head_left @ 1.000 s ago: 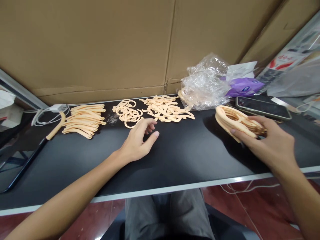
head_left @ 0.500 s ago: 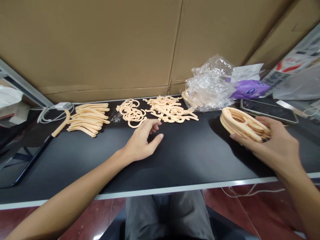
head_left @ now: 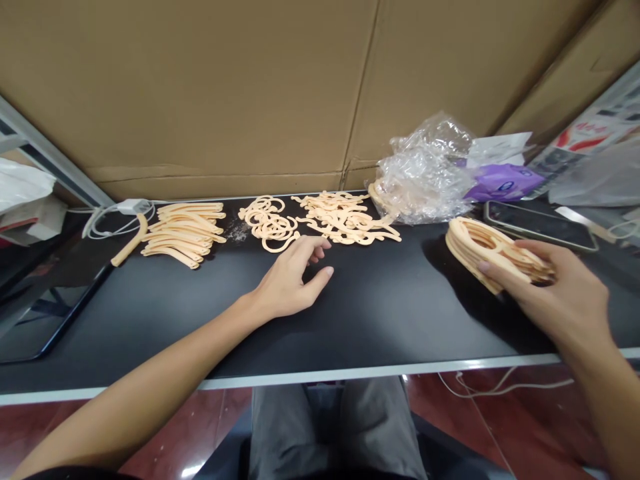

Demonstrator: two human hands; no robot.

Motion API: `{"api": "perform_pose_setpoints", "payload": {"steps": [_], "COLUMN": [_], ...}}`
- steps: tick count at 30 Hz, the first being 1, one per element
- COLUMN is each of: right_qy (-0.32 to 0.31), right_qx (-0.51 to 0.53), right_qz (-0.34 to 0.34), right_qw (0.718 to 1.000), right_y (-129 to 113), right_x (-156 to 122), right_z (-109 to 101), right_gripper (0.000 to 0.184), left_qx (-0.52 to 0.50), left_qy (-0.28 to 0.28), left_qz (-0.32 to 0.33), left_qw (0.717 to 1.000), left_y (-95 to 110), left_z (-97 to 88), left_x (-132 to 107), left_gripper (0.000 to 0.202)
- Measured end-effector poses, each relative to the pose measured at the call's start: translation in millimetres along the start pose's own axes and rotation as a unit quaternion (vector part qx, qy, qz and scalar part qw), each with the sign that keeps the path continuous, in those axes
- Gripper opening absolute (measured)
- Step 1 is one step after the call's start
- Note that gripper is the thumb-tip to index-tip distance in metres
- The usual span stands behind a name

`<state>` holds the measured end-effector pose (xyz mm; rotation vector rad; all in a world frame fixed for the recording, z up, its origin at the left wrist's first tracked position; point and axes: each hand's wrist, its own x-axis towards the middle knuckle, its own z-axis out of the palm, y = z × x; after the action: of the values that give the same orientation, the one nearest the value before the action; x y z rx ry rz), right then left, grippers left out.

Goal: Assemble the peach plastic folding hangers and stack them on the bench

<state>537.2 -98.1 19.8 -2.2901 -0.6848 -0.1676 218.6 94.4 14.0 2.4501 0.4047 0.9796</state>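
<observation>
My left hand (head_left: 295, 277) rests on the black table with its fingers loosely bent and the thumb apart, nothing in it. Just beyond its fingertips lie a pile of pale curled pieces (head_left: 273, 225) and a heap of wavy pale pieces (head_left: 345, 217). My right hand (head_left: 570, 283) grips the near right end of a stack of flat, pale oval frames (head_left: 493, 250), thumb on the near side and fingers on the far side. The frames have openings in them and look like wood. Those under my palm are partly hidden.
Slim curved strips (head_left: 183, 233) lie at the left beside a white cable (head_left: 107, 223) and a dark tablet-like device (head_left: 55, 320). Behind stand a crumpled clear plastic bag (head_left: 425, 177), a purple packet (head_left: 505, 181) and a phone (head_left: 540, 223). A cardboard wall (head_left: 225, 93) closes the back.
My right hand has shifted slightly right, and the frames in its grip look more spread toward that end. My left hand has stayed nearly still. The whole view has swung a little.
</observation>
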Motion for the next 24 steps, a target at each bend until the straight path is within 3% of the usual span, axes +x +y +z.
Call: {"api": "perform_pose_setpoints", "payload": {"steps": [7, 15, 24], "right_qy": [0.05, 0.016, 0.03], "right_qx": [0.028, -0.005, 0.047], "right_qz": [0.009, -0.027, 0.018], "right_qw": [0.998, 0.999, 0.998], "right_y": [-2.7, 4.6, -0.5], "right_x": [-2.0, 0.5, -3.4], "right_z": [-2.2, 1.4, -4.7], "right_gripper": [0.083, 0.088, 0.078], "left_qx": [0.003, 0.006, 0.002], "left_qy": [-0.006, -0.01, -0.009], "left_qz": [-0.003, -0.004, -0.005], "left_qw": [1.0, 1.0, 1.0], "left_y": [0.4, 0.3, 0.4], "left_z": [-0.3, -0.2, -1.0], "left_x": [0.9, 0.5, 0.4], "left_gripper": [0.029, 0.031, 0.031]}}
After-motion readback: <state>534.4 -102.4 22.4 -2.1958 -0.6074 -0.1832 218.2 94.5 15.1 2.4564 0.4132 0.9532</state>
